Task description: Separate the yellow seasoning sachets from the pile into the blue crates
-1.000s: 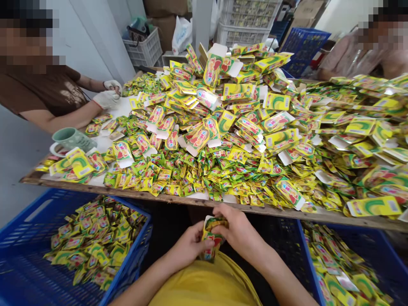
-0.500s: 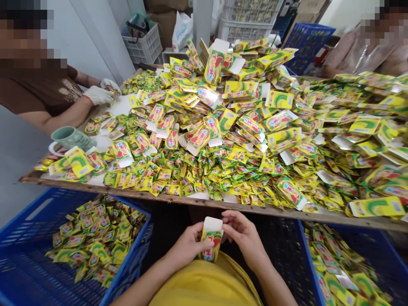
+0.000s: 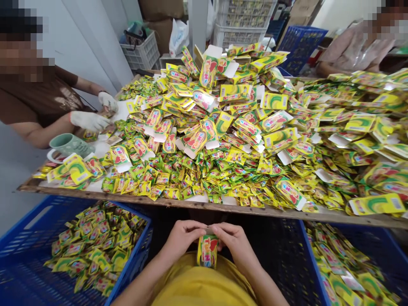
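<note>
Close to my body, below the table's edge, a small yellow and green candy box [image 3: 208, 251] with red fruit print stands upright between my hands. My left hand [image 3: 185, 239] pinches its top at the left, the thumb lying along the upper edge. On the other side my right hand [image 3: 230, 242] grips the top right corner, its thumb nearly meeting the left one. The white top flap no longer stands up in view; the fingers partly cover the top. Beyond, the table holds a pile of flat candy boxes [image 3: 204, 136] and small candy packets [image 3: 188, 165].
A blue crate [image 3: 19, 250] of filled boxes sits low at the left, another blue crate [image 3: 310, 263] at the right. A green mug [image 3: 68, 145] stands at the table's left end. One co-worker's gloved hands [image 3: 91, 121] work at the left; another person [image 3: 349, 49] sits at the far right.
The box's white flap stood up before; now it is down under my fingers. My right hand has come in from the side to the box top, and my left has shifted up to it.
</note>
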Demonstrator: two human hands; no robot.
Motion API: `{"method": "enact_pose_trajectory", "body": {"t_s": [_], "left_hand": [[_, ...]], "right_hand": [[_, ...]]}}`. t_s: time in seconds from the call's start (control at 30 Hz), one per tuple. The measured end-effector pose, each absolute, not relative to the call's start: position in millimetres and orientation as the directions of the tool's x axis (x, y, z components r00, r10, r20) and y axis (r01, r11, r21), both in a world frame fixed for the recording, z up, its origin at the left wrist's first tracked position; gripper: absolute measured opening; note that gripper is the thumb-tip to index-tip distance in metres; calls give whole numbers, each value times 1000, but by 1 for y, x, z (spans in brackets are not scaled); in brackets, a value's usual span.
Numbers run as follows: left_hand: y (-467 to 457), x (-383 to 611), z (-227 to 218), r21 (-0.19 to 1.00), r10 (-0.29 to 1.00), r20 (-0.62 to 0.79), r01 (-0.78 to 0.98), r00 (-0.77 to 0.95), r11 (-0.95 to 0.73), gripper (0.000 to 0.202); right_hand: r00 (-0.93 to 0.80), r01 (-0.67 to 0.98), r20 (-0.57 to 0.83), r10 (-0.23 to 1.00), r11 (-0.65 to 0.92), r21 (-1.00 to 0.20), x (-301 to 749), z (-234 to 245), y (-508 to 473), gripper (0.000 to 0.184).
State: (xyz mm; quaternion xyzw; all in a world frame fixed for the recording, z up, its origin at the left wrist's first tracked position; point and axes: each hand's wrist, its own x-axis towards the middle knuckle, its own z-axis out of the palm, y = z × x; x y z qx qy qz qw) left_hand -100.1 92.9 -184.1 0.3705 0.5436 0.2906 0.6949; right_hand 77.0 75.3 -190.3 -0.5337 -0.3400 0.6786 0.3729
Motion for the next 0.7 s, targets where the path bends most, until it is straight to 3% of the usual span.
{"method": "enact_pose_trajectory", "body": {"t_s": [0.13, 0.27, 0.47, 0.6, 0.7], "left_hand": [[92, -95, -188, 883, 852, -464, 49, 242, 467, 22], [90, -93, -189, 928, 901, -371, 110, 224, 355, 16], [75, -101, -195, 995, 931, -39, 95, 364, 5, 8], [68, -98, -199, 986, 895, -79, 168, 440, 5, 8], [69, -92, -204, 967, 907, -178, 238, 382, 89, 14]], "right_hand": [[-155, -213, -516, 842, -539, -815, 77, -190, 77, 31], [-122, -137, -458, 880, -472, -871, 78, -195, 74, 27], [-209, 139, -96, 973, -68, -988, 89, -198, 56, 14], [-316, 263, -18, 949, 70, -962, 96, -198, 46, 16], [-328, 323, -16, 945, 96, -942, 98, -196, 60, 17]]}}
